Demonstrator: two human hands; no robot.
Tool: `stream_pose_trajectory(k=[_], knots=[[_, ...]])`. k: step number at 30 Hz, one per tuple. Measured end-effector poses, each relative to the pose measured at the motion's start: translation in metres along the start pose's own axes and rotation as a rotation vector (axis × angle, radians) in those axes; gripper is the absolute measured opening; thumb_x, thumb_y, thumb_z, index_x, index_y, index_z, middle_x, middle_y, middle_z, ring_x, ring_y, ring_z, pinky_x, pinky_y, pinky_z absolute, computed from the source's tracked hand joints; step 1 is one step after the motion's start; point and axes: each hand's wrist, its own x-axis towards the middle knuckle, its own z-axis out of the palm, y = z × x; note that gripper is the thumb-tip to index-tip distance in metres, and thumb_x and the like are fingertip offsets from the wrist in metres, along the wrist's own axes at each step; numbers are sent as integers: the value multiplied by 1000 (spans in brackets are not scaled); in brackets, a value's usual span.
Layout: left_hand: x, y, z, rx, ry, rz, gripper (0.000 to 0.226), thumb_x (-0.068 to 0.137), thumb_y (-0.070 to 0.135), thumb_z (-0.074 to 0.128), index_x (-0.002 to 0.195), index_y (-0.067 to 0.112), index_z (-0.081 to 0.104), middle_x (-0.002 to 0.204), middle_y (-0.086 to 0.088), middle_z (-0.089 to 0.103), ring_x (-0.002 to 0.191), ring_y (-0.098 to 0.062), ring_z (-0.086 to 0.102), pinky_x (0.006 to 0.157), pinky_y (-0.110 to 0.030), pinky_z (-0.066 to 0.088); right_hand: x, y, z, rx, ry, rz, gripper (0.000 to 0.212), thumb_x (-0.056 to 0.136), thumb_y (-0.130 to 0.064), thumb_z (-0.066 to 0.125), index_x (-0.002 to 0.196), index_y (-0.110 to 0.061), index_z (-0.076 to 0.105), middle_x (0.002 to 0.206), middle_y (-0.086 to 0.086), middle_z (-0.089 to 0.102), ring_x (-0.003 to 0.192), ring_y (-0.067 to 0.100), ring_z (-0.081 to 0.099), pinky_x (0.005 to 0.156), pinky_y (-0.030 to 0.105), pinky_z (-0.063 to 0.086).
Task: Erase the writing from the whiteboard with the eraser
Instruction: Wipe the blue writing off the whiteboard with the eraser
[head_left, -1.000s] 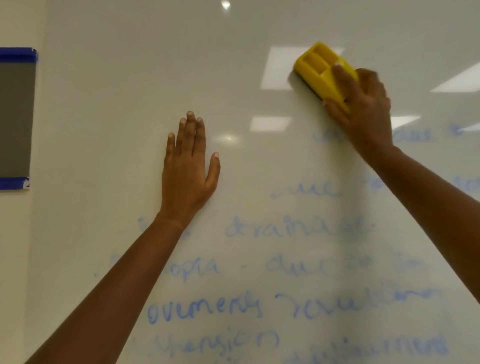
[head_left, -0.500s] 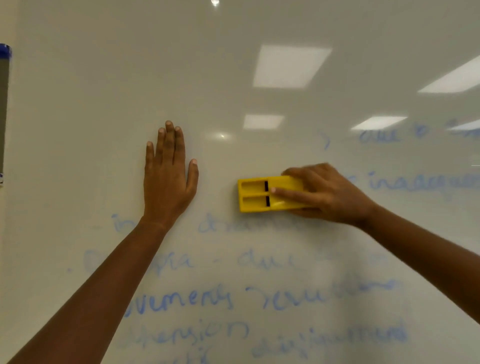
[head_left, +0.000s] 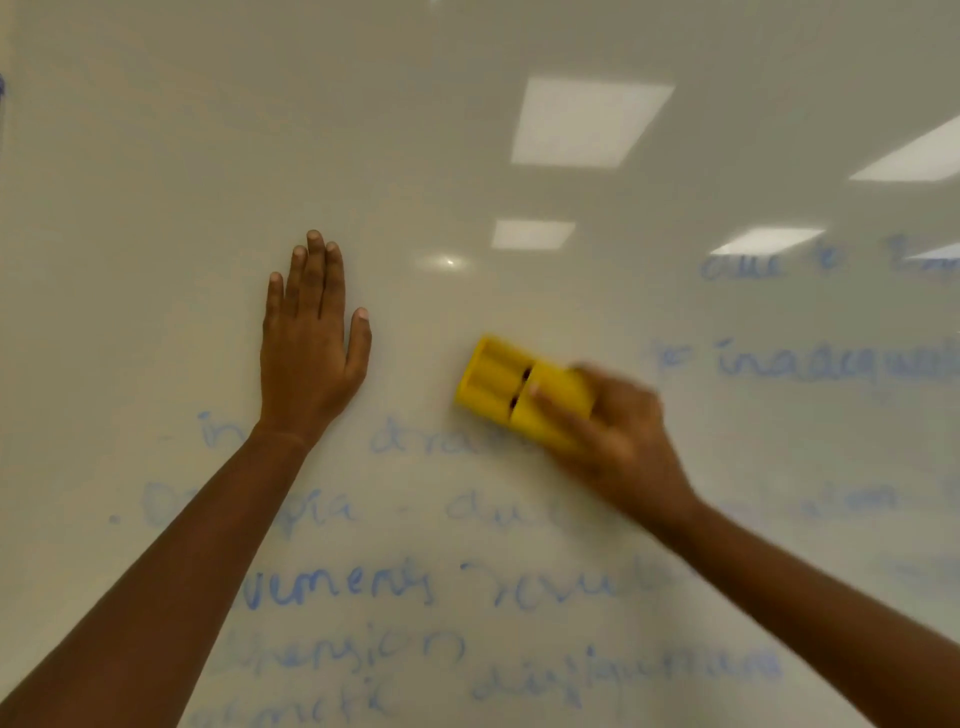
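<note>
A: Eraser is being pressed against the whiteboard by the right hand, just above the faded blue writing; where is it being gripped?

B: It is being clasped at its lower-right end, with the fingers being laid over the yellow back. The hand is being closed around the block, though its outline is being blurred, so the exact finger placement cannot be told.

A: And the left hand?

B: Nothing is being held by it; it is being spread flat, palm against the board, well to the left of the eraser.

A: How is the eraser being judged to handle?

B: It is probably being found light and rigid, a hard plastic shell with ridges. A hold across the back is being favoured, so that even pressure is being put on the wiping face. Several lines of writing are being left below.
</note>
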Motion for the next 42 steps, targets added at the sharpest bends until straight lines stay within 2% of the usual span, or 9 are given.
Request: stream_pose_trajectory(k=[3,6,15,24,27,30,34,38,42], knots=[[-1,0,0,7,-9,5,64,90,35,17,142,-3,15,151,-22,14,140,-31,13,113,-40,5,-37,-12,-2,-134,-205,-443,36,97,-37,33,126,-31,53,118,13,57,93,28,58,72,34,45],[-1,0,0,11,-8,5,64,90,35,17,142,-3,15,151,-22,14,140,-31,12,113,-40,5,-16,9,-16,-174,-246,-575,41,99,-36,24,121,-26,58,110,18,67,87,29,66,70,34,50],[0,-2,1,-14,16,21,62,91,32,20,142,-2,16,151,-21,15,140,-29,13,113,-39,4,41,18,-7,-163,226,292,50,85,-26,61,132,-13,49,121,29,52,95,43,55,79,47,44],[-1,-12,-3,-24,-17,77,59,93,29,26,143,0,15,152,-20,13,141,-28,11,113,-36,4,-44,-43,13,-112,-225,-547,36,100,-36,27,127,-33,51,120,13,56,88,26,65,69,32,48],[-1,-16,-6,-28,-27,100,58,93,27,27,143,0,15,152,-19,12,141,-27,10,113,-35,4,-8,-16,1,-135,-157,-449,35,99,-34,31,120,-23,58,110,24,65,86,33,67,68,37,51],[-2,-13,-7,-47,-28,92,58,93,24,30,143,0,14,152,-19,12,141,-27,9,113,-35,2,29,16,-12,-209,71,-66,38,89,-32,53,120,-12,59,112,32,60,84,44,63,71,45,52],[-5,-7,-6,-56,-36,69,59,93,26,29,143,0,13,152,-20,10,141,-29,7,113,-35,-1,30,25,-12,-207,202,229,48,87,-33,52,132,-17,46,120,28,52,95,42,54,78,48,45],[-9,-3,-4,-51,-43,45,60,92,28,26,143,0,10,153,-21,7,141,-29,5,113,-37,-2,-20,-4,7,-178,119,86,39,93,-40,43,127,-20,44,117,30,56,101,35,49,82,39,40],[-12,1,-2,-25,-58,33,60,93,28,24,143,-1,8,152,-23,5,141,-31,3,114,-40,-2,-77,-18,8,-195,-130,-337,31,98,-40,33,124,-27,44,121,16,45,101,30,48,77,38,38]])
